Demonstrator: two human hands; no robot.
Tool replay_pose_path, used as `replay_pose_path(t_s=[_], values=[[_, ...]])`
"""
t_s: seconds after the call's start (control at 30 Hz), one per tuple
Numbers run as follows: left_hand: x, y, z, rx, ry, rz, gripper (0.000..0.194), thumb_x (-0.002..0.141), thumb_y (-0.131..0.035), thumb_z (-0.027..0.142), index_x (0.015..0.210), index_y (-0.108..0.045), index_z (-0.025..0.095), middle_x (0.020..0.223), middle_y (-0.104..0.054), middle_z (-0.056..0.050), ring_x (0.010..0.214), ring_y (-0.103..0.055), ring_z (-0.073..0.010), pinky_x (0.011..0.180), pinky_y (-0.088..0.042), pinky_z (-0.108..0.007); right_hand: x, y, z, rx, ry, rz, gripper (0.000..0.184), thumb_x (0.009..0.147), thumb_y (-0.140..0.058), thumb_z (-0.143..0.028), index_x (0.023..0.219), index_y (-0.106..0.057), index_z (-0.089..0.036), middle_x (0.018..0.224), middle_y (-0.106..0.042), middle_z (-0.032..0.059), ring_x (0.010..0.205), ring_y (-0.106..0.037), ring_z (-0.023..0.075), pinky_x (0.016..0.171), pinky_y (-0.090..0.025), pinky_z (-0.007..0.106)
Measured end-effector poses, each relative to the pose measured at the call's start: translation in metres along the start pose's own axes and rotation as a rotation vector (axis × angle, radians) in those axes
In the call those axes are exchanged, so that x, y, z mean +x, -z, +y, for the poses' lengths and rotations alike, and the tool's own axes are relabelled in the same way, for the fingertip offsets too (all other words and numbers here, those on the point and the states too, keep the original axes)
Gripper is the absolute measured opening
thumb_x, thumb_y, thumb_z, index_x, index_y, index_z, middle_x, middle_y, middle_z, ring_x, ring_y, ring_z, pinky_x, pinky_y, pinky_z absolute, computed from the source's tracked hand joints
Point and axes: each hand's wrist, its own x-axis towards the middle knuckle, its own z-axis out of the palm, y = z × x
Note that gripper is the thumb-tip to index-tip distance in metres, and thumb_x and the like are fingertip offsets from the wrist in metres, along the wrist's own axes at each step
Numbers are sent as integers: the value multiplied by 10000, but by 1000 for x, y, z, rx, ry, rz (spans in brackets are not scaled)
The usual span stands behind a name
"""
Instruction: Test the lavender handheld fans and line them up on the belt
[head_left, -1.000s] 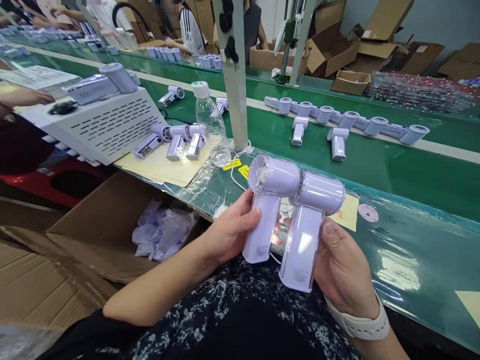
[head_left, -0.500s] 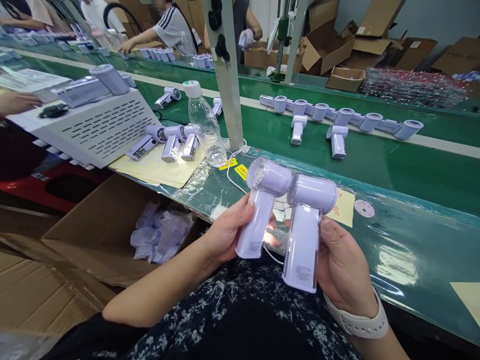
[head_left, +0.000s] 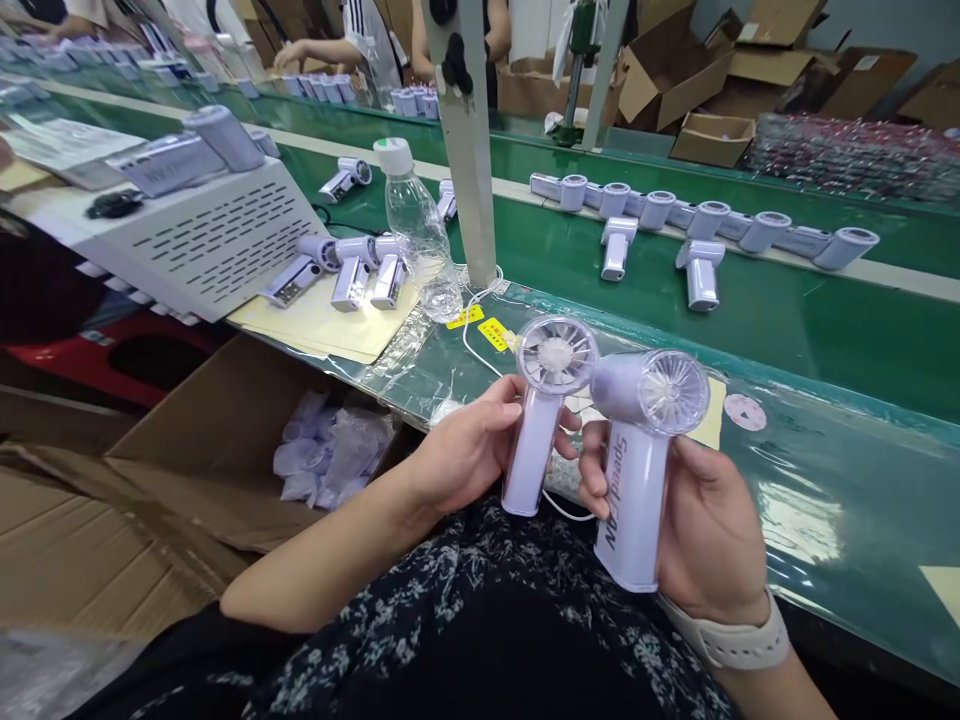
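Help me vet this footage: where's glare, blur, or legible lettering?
Head view: white glare on glossy green tabletop; head view: smeared lettering on upper-left lavender plastic fan; head view: readable lettering on lavender plastic handheld fan in right hand.

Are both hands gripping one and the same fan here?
No: the left hand holds a fan by its handle, while the right hand holds a separate, lettered fan.

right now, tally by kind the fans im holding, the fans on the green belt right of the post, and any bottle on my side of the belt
Held handheld fans: 2
Back-row handheld fans: 6
Handheld fans in front of that row: 2
Clear plastic bottle: 1
Total: 11
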Motion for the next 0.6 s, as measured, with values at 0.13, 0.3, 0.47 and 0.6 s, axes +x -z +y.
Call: replay_pose_path(t_s=[0.13, 0.3, 0.47, 0.6], values=[[-3, 0, 5, 100, 8, 54, 377, 821, -732, 311, 1119, -535, 190, 1036, -698, -63, 900, -730, -240, 781, -558, -340, 1, 3, -2, 25, 60, -53, 323, 922, -555, -412, 901, -787, -187, 764, -676, 85, 725, -635, 205, 545, -538, 255], [-2, 2, 4, 231, -6, 131, 552, 760, -837, 374, 1185, -539, 185, 1022, -678, -61, 869, -695, -206, 742, -559, -318, 4, 16, 1, -44, 147, 205, 271, 947, -584, -393, 1023, -772, -213, 890, -770, 101, 780, -733, 226, 678, -636, 327], [1, 5, 2, 261, 23, 120, 753, 661, -912, 447, 1260, -543, 177, 1030, -641, -68, 851, -669, -189, 683, -569, -294, 9, 13, 5, -135, 84, 438, 284, 949, -600, -291, 1212, -691, -239, 917, -799, 111, 725, -765, 221, 654, -653, 332], [3, 7, 2, 274, 35, 141, 817, 604, -931, 509, 1233, -522, 185, 961, -619, -39, 738, -644, -151, 575, -541, -250, 10, 7, 4, -134, 25, 490, 300, 896, -629, -293, 1179, -687, -215, 898, -799, 113, 680, -759, 228, 612, -651, 334]])
